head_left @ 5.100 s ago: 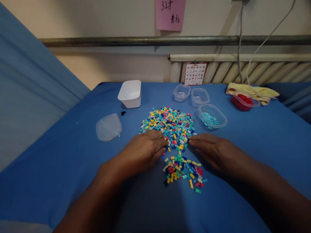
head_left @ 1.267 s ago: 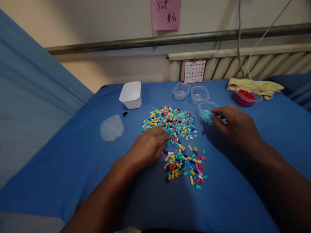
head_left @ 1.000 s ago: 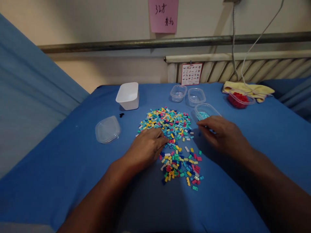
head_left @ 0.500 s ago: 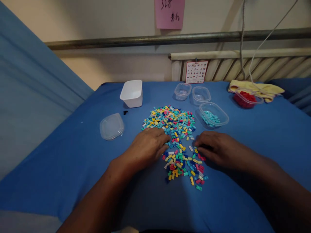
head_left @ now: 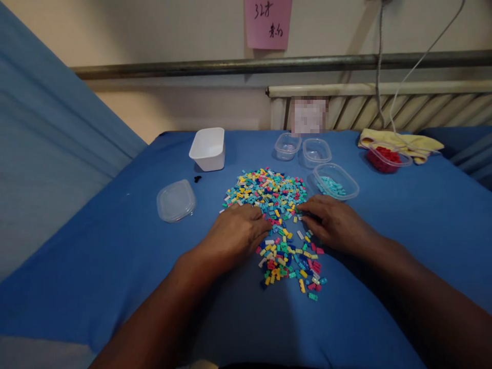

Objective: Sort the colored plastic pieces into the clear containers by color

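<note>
A pile of small bricks in mixed colours point(head_left: 269, 192) lies on the blue tablecloth point(head_left: 96, 256), with a smaller patch point(head_left: 292, 264) drawn toward me. My left hand point(head_left: 234, 233) rests palm down at the pile's near left edge, fingers curled onto the bricks. My right hand point(head_left: 332, 223) lies at the pile's near right edge, fingertips bent down among the bricks; whether they hold one is hidden. Just beyond it stands a clear tub with light-blue bricks point(head_left: 336, 182).
At the back stand a white tub point(head_left: 208, 148), two empty clear tubs point(head_left: 287, 146) point(head_left: 316, 152) and a clear tub of red bricks point(head_left: 386, 158) by a yellow cloth point(head_left: 400, 139). A clear lid point(head_left: 176, 200) lies left. A radiator and rail run behind.
My right hand went to the tub of light-blue bricks, then came back to the pile's near right edge. My left hand stayed at the pile.
</note>
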`<state>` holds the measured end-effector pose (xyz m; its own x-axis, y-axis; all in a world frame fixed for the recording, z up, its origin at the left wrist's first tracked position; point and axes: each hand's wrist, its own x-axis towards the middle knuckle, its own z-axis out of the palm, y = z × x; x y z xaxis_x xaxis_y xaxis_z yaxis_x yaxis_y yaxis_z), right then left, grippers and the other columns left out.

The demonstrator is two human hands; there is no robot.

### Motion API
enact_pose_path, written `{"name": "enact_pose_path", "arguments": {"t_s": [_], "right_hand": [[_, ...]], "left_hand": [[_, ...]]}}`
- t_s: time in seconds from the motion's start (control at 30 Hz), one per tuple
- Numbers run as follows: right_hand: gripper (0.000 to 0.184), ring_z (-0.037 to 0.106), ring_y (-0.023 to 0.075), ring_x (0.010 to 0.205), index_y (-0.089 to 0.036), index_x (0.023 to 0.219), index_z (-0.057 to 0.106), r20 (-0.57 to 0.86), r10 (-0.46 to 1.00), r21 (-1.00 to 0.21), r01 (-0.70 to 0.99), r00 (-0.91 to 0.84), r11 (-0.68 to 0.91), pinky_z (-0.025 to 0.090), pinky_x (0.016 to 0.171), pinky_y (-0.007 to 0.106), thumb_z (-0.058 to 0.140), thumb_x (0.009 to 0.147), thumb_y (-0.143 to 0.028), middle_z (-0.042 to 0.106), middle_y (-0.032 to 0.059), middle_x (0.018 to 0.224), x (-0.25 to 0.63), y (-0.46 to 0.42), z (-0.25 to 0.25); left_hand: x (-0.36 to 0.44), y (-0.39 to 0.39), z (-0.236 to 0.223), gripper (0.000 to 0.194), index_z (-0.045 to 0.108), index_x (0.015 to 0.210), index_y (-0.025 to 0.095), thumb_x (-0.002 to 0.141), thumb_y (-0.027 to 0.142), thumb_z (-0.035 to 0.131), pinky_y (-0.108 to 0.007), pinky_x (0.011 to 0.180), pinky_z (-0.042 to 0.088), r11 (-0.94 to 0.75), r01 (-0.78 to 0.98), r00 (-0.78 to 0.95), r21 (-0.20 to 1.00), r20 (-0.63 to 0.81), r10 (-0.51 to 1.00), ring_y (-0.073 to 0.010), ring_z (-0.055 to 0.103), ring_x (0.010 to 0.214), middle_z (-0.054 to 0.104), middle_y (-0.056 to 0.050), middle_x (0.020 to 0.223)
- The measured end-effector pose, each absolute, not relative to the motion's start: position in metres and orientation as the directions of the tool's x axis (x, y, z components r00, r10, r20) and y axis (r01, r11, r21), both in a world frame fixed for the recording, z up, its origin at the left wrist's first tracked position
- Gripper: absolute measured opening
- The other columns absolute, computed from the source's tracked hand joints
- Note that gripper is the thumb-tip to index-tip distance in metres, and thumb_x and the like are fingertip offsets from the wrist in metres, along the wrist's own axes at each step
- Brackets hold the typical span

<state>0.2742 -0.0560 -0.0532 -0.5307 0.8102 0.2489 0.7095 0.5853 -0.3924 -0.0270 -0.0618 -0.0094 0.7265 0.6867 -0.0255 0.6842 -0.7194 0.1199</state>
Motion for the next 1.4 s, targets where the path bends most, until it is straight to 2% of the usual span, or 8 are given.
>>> {"name": "enact_pose_path", "arguments": {"t_s": [0.23, 0.4, 0.67, 0.93, 1.03, 1.13, 1.23, 1.4], "right_hand": [[0.022, 0.074, 0.0296, 0.107, -0.019, 0.115, 0.077, 0.271, 0.761, -0.371, 0.666, -0.589, 0.647, 0.060, 0.095, 0.045, 0.057, 0.106, -0.014, 0.079, 0.0130, 0.115, 0.278, -0.053, -0.054], [0.016, 0.073, 0.0281, 0.102, -0.020, 0.113, 0.077, 0.251, 0.739, -0.352, 0.652, -0.625, 0.671, 0.058, 0.090, 0.041, 0.062, 0.108, -0.020, 0.079, 0.0115, 0.109, 0.278, -0.057, -0.051], [0.024, 0.072, 0.0261, 0.099, -0.020, 0.110, 0.081, 0.231, 0.699, -0.288, 0.639, -0.676, 0.713, 0.056, 0.087, 0.037, 0.058, 0.114, -0.025, 0.078, 0.0120, 0.107, 0.271, -0.055, -0.052], [0.022, 0.069, 0.0236, 0.090, -0.019, 0.106, 0.078, 0.212, 0.724, -0.280, 0.668, -0.657, 0.689, 0.053, 0.082, 0.034, 0.058, 0.109, -0.015, 0.075, 0.0093, 0.097, 0.268, -0.058, -0.048], [0.019, 0.069, 0.0254, 0.090, -0.019, 0.106, 0.076, 0.229, 0.728, -0.307, 0.662, -0.646, 0.684, 0.053, 0.080, 0.037, 0.058, 0.108, -0.015, 0.074, 0.0098, 0.097, 0.268, -0.060, -0.048], [0.012, 0.070, 0.0243, 0.090, -0.019, 0.111, 0.072, 0.320, 0.739, -0.431, 0.604, -0.592, 0.670, 0.054, 0.079, 0.036, 0.061, 0.107, -0.016, 0.074, 0.0084, 0.099, 0.262, -0.068, -0.044], [0.010, 0.070, 0.0197, 0.087, -0.022, 0.113, 0.069, 0.408, 0.761, -0.611, 0.468, -0.505, 0.638, 0.054, 0.077, 0.033, 0.065, 0.106, -0.016, 0.074, 0.0044, 0.099, 0.250, -0.080, -0.038], [0.011, 0.070, 0.0162, 0.083, -0.024, 0.113, 0.070, 0.475, 0.806, -0.720, 0.369, -0.355, 0.587, 0.056, 0.075, 0.030, 0.070, 0.105, -0.017, 0.074, 0.0007, 0.097, 0.235, -0.090, -0.038]], "left_hand": [[-0.027, -0.061, -0.008, 0.022, 0.078, 0.116, 0.022, 0.113, 0.033, 0.059, -0.043, 0.082, 0.046, -0.689, 0.717, 0.696, 0.108, -0.049, 0.716, -0.0279, 0.066, 0.096, 0.071, -0.007, 0.106], [-0.028, -0.064, -0.006, 0.026, 0.076, 0.116, 0.022, 0.116, 0.031, 0.051, -0.043, 0.082, 0.047, -0.676, 0.731, 0.682, 0.095, -0.074, 0.728, -0.0278, 0.067, 0.096, 0.073, -0.007, 0.106], [-0.026, -0.064, -0.007, 0.026, 0.075, 0.127, 0.025, 0.115, 0.034, 0.054, -0.043, 0.085, 0.049, -0.686, 0.719, 0.694, 0.108, -0.067, 0.717, -0.0291, 0.068, 0.103, 0.072, -0.006, 0.110], [-0.025, -0.064, -0.006, 0.016, 0.071, 0.109, 0.016, 0.110, 0.024, 0.056, -0.045, 0.088, 0.051, -0.644, 0.755, 0.655, 0.125, -0.081, 0.752, -0.0296, 0.067, 0.101, 0.072, -0.010, 0.110], [-0.025, -0.065, -0.005, 0.014, 0.071, 0.111, 0.015, 0.107, 0.021, 0.060, -0.044, 0.089, 0.050, -0.619, 0.734, 0.644, 0.279, 0.002, 0.765, -0.0280, 0.067, 0.102, 0.072, -0.010, 0.111], [-0.019, -0.069, -0.006, 0.011, 0.073, 0.108, 0.017, 0.105, 0.024, 0.065, -0.036, 0.083, 0.050, -0.510, 0.608, 0.570, 0.609, 0.113, 0.814, -0.0201, 0.066, 0.091, 0.072, -0.005, 0.102], [-0.005, -0.073, -0.010, 0.015, 0.074, 0.100, 0.017, 0.101, 0.031, 0.072, -0.029, 0.071, 0.047, -0.238, 0.334, 0.463, 0.912, 0.061, 0.884, -0.0130, 0.059, 0.075, 0.068, 0.000, 0.085], [0.015, -0.075, -0.021, 0.025, 0.076, 0.104, 0.015, 0.089, 0.034, 0.084, -0.026, 0.077, 0.054, 0.132, -0.027, 0.377, 0.991, -0.112, 0.919, -0.0124, 0.068, 0.081, 0.074, -0.002, 0.090]]}}
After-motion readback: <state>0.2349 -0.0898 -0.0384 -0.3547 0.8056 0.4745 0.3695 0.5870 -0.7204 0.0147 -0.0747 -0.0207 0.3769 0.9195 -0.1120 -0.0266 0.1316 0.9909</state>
